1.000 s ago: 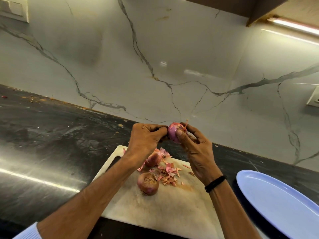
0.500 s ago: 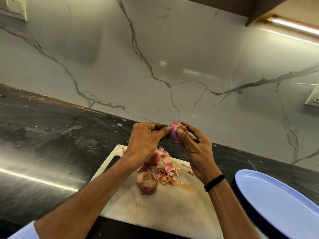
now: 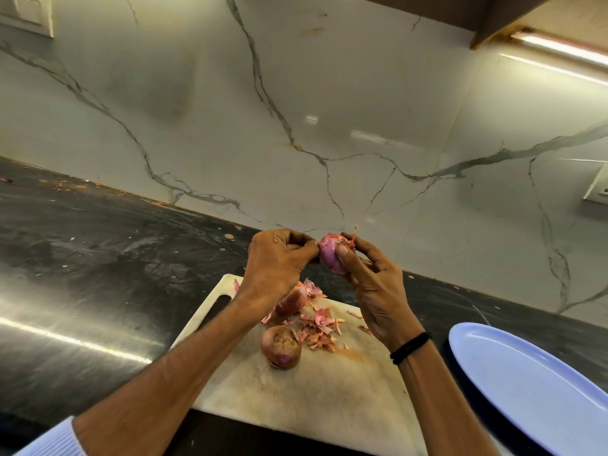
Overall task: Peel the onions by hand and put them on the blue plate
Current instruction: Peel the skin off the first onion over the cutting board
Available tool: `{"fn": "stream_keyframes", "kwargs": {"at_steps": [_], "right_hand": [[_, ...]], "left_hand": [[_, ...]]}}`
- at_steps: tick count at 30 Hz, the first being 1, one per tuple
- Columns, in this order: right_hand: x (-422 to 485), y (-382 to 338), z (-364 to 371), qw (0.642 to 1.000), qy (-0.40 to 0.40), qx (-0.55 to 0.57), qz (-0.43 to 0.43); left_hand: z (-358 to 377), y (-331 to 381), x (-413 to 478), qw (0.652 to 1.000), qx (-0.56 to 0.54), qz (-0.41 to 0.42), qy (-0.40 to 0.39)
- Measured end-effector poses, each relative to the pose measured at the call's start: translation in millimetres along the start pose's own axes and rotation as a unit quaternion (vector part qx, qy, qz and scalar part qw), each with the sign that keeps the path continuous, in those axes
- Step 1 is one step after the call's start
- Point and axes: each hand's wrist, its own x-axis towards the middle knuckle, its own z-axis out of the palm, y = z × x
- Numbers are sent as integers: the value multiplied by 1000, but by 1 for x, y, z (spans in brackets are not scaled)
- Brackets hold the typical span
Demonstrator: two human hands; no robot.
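Observation:
My right hand (image 3: pixel 375 291) holds a partly peeled pink onion (image 3: pixel 329 255) up above the cutting board (image 3: pixel 296 390), thumb across its front. My left hand (image 3: pixel 279 261) is at the onion's left side, fingertips pinching at its skin. Two unpeeled onions lie on the board: one (image 3: pixel 281 347) in the middle, another (image 3: pixel 292 301) partly behind my left wrist. Loose pink peels (image 3: pixel 319 327) are scattered between them. The blue plate (image 3: pixel 533 386) sits at the lower right with nothing on it.
The white board lies on a dark stone counter (image 3: pixel 98 274) that runs left. A marble wall (image 3: pixel 296 126) rises close behind. A wall socket (image 3: pixel 597 185) is at the far right, and crumbs lie along the counter's back edge.
My left fingertips have drawn back slightly to the onion's left edge, showing more of the bare pink surface. The onion stays in my right hand at about the same place.

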Motion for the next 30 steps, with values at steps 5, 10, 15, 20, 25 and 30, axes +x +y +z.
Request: {"fn": "stream_keyframes", "kwargs": {"at_steps": [5,10,15,20,25,30], "right_hand": [[0,-3,-1,1000,3,27,13],[-1,-3,-3,999,-45,20,16],[0,-1,-2,999,-38,-8,-1],[2,-1,-2,1000,-12,-15,-8],[0,-2,-3,999,-24,26,-2],[-2,0,-1,998,-54,21,-14]], "left_hand": [[0,2,0,999,-37,-6,-33],[-4,4,-1,991,-79,-4,-104],[-6,1,-1,992,-26,22,-123],[-4,-2,2,993,-31,12,-113],[-4,-3,1,990,-50,9,-129],[-5,-1,1,989,-45,15,-137]]}}
